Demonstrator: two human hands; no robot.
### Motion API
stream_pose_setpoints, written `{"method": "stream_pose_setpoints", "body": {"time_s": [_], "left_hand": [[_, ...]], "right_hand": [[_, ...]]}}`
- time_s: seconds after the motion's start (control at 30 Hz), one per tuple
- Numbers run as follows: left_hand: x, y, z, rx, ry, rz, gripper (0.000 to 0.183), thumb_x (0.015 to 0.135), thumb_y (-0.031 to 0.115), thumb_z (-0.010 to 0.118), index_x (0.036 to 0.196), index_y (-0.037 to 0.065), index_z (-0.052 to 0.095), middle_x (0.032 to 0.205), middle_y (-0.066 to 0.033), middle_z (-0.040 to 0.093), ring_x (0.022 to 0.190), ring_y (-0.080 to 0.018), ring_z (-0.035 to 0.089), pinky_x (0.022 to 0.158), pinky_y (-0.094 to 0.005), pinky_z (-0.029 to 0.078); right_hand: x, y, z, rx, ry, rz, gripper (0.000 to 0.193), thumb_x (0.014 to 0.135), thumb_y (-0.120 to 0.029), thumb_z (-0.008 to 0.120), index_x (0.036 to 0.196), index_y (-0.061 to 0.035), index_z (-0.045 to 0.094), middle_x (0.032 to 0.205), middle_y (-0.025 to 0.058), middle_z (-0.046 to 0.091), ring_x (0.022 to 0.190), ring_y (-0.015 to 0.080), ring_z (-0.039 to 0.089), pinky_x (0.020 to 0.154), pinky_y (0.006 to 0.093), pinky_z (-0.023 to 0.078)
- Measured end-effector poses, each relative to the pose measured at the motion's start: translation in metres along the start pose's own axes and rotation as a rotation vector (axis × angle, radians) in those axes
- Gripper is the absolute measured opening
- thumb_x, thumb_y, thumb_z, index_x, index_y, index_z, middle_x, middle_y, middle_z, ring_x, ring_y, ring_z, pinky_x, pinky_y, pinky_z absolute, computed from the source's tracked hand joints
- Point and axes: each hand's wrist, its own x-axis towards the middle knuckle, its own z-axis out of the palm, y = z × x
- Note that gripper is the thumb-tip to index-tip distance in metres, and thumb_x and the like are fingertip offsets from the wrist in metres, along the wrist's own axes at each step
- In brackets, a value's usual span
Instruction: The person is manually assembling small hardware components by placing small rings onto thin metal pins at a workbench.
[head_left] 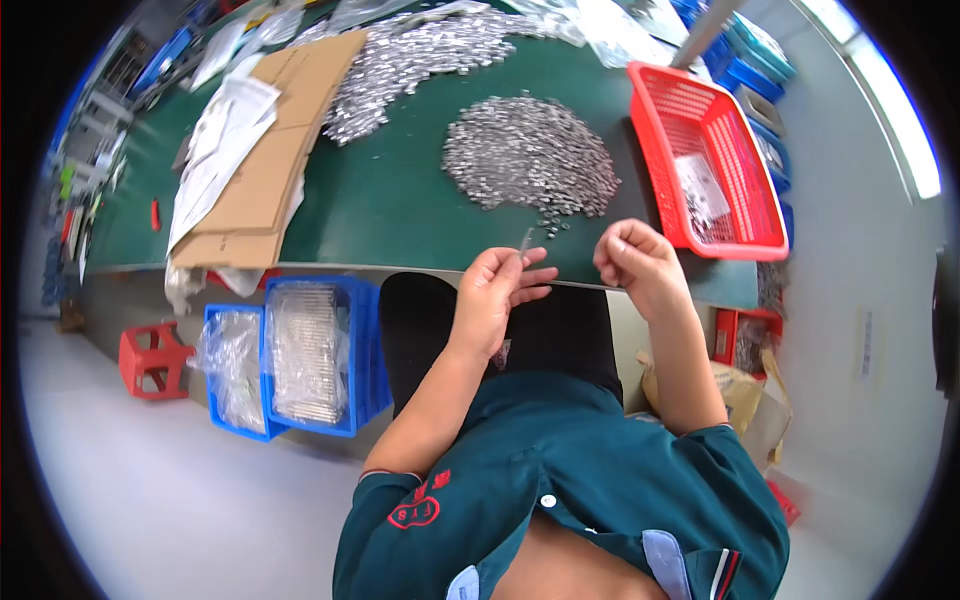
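At the near edge of the green table (400, 210), my left hand (490, 295) is pinched between thumb and forefinger on a thin pin-like piece (527, 240) that points upward. Its other fingers are spread. My right hand (640, 262) is a little apart to the right, its fingers curled and pressed together; whatever they hold, if anything, is hidden. Just beyond both hands lies a round heap of small shiny metal parts (530, 155). Several loose metal parts (552, 225) have strayed from its near side, between the hands.
A red perforated basket (652, 150) on the right holds a paper slip and metal parts. More metal pieces (430, 60) spread across the back. Flattened cardboard (270, 150) with papers lies left. Below stand blue crates (355, 400) and a red stool (155, 360).
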Motion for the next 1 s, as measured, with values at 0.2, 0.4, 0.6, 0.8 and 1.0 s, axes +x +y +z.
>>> {"method": "stream_pose_setpoints", "body": {"time_s": [0.2,0.4,0.6,0.8,1.0], "left_hand": [[-0.001,-0.002,-0.01,0.036,0.028,0.061,0.018,0.098,0.016,0.047,0.107,0.002,0.051,0.119,-0.022,0.057,0.1,-0.0331,0.064,0.078,-0.0363,0.057],[0.001,-0.004,-0.002,0.06,-0.03,0.049,0.016,0.098,0.015,0.047,0.105,0.001,0.052,0.119,-0.0209,0.058,0.103,-0.0322,0.063,0.079,-0.0355,0.057],[0.0,-0.006,-0.011,0.077,-0.02,0.072,0.016,0.098,0.015,0.047,0.103,0.001,0.052,0.118,-0.021,0.058,0.102,-0.0316,0.063,0.079,-0.0353,0.057],[-0.002,-0.008,-0.018,0.048,-0.075,0.097,0.016,0.098,0.015,0.048,0.106,0.003,0.054,0.113,-0.0209,0.061,0.094,-0.03,0.066,0.075,-0.0354,0.056],[-0.011,-0.002,-0.016,0.088,0.001,0.088,0.016,0.099,0.014,0.045,0.098,0.0,0.054,0.103,-0.0171,0.064,0.084,-0.0212,0.066,0.07,-0.0287,0.055]], "right_hand": [[-0.086,0.013,-0.064,-0.348,-0.144,0.387,0.01,0.088,-0.011,0.062,0.092,-0.0021,0.064,0.078,0.0031,0.066,0.066,0.0074,0.059,0.062,0.0219,0.049],[-0.215,-0.002,-0.332,-0.457,1.035,-0.123,0.026,0.08,-0.012,0.069,0.102,-0.001,0.063,0.087,0.0063,0.066,0.067,0.0121,0.06,0.058,0.0254,0.05],[-0.217,0.004,-0.351,-0.307,1.246,-0.022,0.043,0.085,-0.007,0.061,0.125,0.0008,0.05,0.104,0.0127,0.062,0.085,0.0189,0.064,0.065,0.0311,0.055],[-0.116,0.021,-0.147,-0.743,0.289,0.242,0.016,0.084,-0.01,0.064,0.099,-0.0022,0.065,0.079,0.0021,0.065,0.068,0.0094,0.061,0.059,0.0242,0.048],[-0.042,-0.013,0.004,-0.989,0.01,-0.484,0.011,0.078,-0.001,0.067,0.089,-0.001,0.065,0.079,0.007,0.062,0.07,0.016,0.062,0.061,0.0273,0.048]]}}
